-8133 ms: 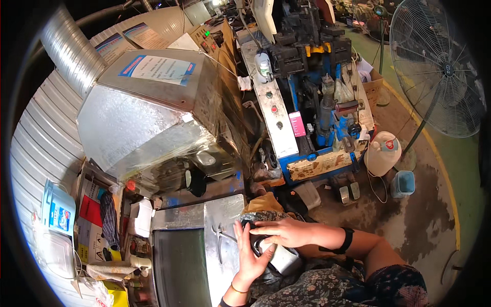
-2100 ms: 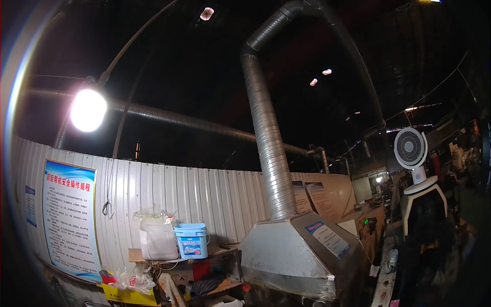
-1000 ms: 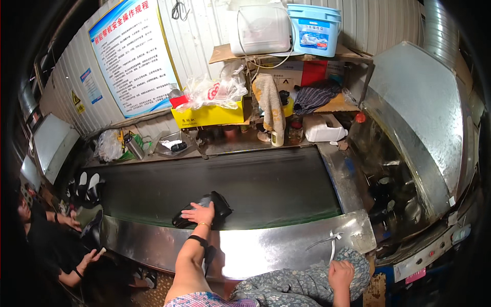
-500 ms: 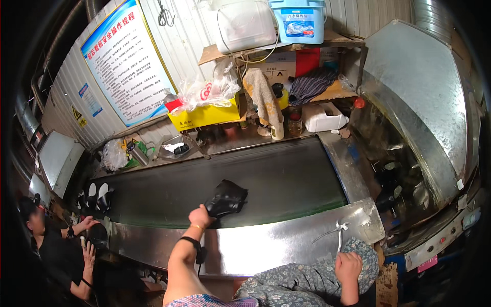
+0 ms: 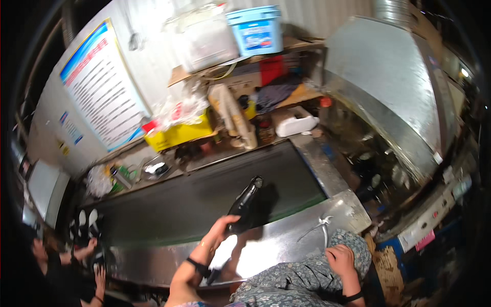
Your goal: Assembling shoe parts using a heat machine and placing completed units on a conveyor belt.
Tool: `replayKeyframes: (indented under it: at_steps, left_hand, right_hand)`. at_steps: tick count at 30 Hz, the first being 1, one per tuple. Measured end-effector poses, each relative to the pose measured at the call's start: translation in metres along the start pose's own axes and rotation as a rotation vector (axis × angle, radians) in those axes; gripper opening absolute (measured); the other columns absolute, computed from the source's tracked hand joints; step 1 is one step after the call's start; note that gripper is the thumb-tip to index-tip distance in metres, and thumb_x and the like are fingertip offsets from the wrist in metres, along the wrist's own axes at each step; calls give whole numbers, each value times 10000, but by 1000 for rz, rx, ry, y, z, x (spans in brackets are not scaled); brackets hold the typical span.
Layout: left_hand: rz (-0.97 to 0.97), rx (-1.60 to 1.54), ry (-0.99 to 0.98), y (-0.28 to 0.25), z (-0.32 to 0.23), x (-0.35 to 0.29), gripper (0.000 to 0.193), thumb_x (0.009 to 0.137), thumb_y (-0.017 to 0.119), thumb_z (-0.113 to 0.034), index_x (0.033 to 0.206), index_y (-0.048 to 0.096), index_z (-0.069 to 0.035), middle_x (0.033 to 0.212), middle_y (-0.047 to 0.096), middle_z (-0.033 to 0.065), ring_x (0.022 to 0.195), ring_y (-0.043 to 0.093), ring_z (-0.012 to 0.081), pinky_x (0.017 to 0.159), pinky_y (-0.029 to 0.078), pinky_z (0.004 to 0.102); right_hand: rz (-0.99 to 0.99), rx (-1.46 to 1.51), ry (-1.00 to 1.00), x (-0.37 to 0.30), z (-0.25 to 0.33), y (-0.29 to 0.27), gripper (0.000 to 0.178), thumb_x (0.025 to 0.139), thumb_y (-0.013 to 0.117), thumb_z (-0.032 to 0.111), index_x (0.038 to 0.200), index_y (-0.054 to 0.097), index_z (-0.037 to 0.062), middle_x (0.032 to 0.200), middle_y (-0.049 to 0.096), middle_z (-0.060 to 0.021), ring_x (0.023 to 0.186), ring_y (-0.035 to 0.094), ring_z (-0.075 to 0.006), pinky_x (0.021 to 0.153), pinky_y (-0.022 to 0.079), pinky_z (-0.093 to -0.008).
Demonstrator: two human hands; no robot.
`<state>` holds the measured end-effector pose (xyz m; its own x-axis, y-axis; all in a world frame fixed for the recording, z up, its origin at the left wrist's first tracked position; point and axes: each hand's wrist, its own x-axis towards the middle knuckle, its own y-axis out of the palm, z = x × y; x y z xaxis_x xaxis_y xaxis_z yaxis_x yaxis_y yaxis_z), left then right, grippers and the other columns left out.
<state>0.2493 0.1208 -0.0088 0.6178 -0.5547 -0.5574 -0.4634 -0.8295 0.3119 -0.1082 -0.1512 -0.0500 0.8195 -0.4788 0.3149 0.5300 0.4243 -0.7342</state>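
Observation:
My left hand is closed around the near end of a black leather shoe. The shoe is held up at a slant, its round opening facing away from me, over the near edge of a dark conveyor belt. Whether it has a sole cannot be seen. My right hand rests on my floral-covered lap, fingers curled in with nothing visible in them. Just beyond it, metal pincers lie on the shiny steel ledge, handles toward me.
At the belt's left end stand several black shoes with white bottoms, near a co-worker's hands. Behind the belt are a yellow box, a white jug and a shelf with a blue bucket. A metal hood rises at right.
My left hand has lifted the black shoe off the belt and drawn it nearer, turning it up on end. My right hand stays on my lap. The whole view has shifted and blurred.

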Motion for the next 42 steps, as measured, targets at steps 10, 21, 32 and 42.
replayKeyframes:
  at_steps: [10, 21, 32, 42]
  left_hand:
    - [669, -29, -285, 162, 101, -46, 691, 833, 679, -271, 1406, 401, -1, 1325, 523, 155, 1227, 517, 274, 1057, 390, 391]
    - [1171, 674, 570, 323, 105, -55, 1007, 688, 863, -201, 1471, 275, 35, 1482, 362, 226, 1383, 357, 329, 1134, 288, 398]
    - [1029, 866, 831, 302, 138, -51, 899, 752, 771, -87, 1474, 248, 27, 1516, 300, 223, 1420, 291, 334, 1161, 248, 415]
    - [983, 1030, 1028, 331, 117, -54, 846, 743, 792, -99, 1451, 337, -16, 1548, 245, 230, 1435, 261, 337, 1151, 258, 400]
  right_hand:
    - [-532, 674, -306, 43, 78, -164, 809, 800, 690, 582, 1330, 491, 4, 1410, 450, -248, 1288, 466, -348, 1044, 376, -428]
    - [-244, 23, 285, -28, 61, -138, 432, 827, 723, 321, 1175, 603, 95, 1164, 648, -109, 1007, 655, -307, 829, 545, -380]
    - [-192, 106, 365, -44, 57, -103, 534, 889, 613, 217, 1386, 430, 147, 1396, 441, -268, 1082, 586, -467, 854, 536, -477]
    - [-434, 418, 494, -76, 52, -84, 619, 941, 597, 227, 1467, 321, 54, 1438, 439, -217, 1310, 469, -334, 1054, 393, -392]
